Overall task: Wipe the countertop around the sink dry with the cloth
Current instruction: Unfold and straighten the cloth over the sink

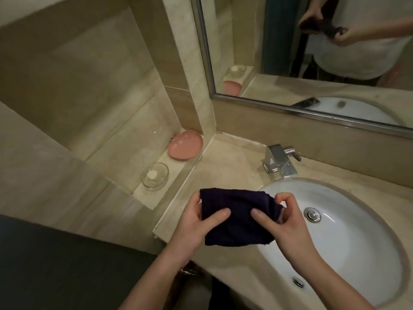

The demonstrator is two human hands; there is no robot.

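Beige marble-tiled walls (78, 70), framed mirror (290, 41), dim light

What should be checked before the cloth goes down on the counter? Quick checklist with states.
1. Cloth held in both hands: ok. Left hand and right hand both grip it.
2. Cloth touching the countertop: not ok, it is held above the edge of the sink.
3. Counter left of the faucet free of objects: ok.
4. Pink dish and glass bowl out of the way: ok, both sit on the side ledge.
5. Where the counter is wet: cannot tell.
6. Cloth dry: cannot tell.
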